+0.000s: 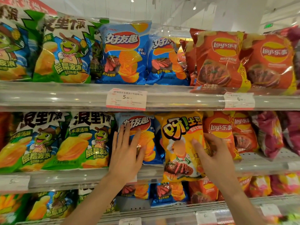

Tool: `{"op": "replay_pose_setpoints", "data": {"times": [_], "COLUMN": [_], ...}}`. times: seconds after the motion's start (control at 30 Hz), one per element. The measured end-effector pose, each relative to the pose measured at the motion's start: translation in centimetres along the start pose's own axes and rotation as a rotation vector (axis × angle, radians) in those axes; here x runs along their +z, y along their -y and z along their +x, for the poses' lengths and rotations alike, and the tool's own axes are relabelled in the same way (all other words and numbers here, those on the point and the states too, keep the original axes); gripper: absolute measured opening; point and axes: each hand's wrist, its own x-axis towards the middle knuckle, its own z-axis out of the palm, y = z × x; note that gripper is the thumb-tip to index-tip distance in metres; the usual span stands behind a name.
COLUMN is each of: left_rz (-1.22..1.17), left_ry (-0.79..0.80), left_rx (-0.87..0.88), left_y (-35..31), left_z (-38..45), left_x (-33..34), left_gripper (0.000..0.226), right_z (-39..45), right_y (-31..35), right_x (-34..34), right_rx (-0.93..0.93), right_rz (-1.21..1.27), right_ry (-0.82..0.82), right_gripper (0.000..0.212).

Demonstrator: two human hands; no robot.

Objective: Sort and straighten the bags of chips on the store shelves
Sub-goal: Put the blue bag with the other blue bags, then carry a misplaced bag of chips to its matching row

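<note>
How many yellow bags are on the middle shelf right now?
1: the yellow bag stands between the blue bag and the red Lay's bags, its bottom hanging over the shelf edge, with the right hand on it. Others may be hidden behind.

A: Place type?
B: Retail shop, snack aisle. Three tiers of clear-fronted metal shelving (65, 96) packed with glossy foil chip bags in brand blocks: green-and-white cartoon turtle bags (65, 51) on the left, blue steak-picture bags (125, 54) in the middle, red Lay's bags (219, 59) on the right.
A: Anything else showing it?
B: White-and-pink paper price tag (126, 99) clipped to the shelf edge, reads 5.90; a second white price tag (238, 101) further right. Far above, a white ceiling with small spot lights (194, 8) and a green exit sign (268, 26).
</note>
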Motion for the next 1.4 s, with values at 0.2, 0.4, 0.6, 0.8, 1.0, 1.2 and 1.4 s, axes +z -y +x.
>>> {"op": "replay_pose_setpoints", "data": {"times": [0.2, 0.4, 0.6, 0.8, 1.0, 1.2, 1.4], "left_rz": [-0.602, -0.931, -1.016, -0.97, -0.914, -0.843, -0.81], "left_ry": [0.01, 0.293, 0.223, 0.179, 0.137, 0.086, 0.045], "left_rx": [-0.144, -0.216, -0.306, -0.466, -0.461, -0.396, -0.421], "left_y": [-4.3, -8.1, -10.0, -9.5, -5.8, 1.3, 11.7], "left_z": [-1.2, -2.3, -3.6, -6.1, -9.2, -12.6, -17.7], "left_x": [-4.1, -5.9, -7.0, -8.7, -11.7, -16.3, -23.7], "left_gripper": [0.051, 0.077, 0.066, 0.076, 0.067, 0.068, 0.069], "right_z": [-0.9, -2.3, -3.1, -4.6, -8.0, -12.7, -20.1], "right_y": [-0.1, 0.9, 0.9, 1.6, 4.7, 10.5, 18.5], "right_x": [0.4, 0.4, 0.4, 1.4, 4.5, 9.3, 17.8], "right_rx": [-0.002, 0.025, 0.063, 0.078, 0.045, 0.047, 0.02], "right_rz": [0.089, 0.226, 0.3, 0.343, 0.367, 0.33, 0.339], "right_ry": [0.008, -0.011, 0.052, 0.146, 0.2, 0.204, 0.233], "right_gripper": [0.064, 0.05, 0.051, 0.05, 0.056, 0.068, 0.055]}}
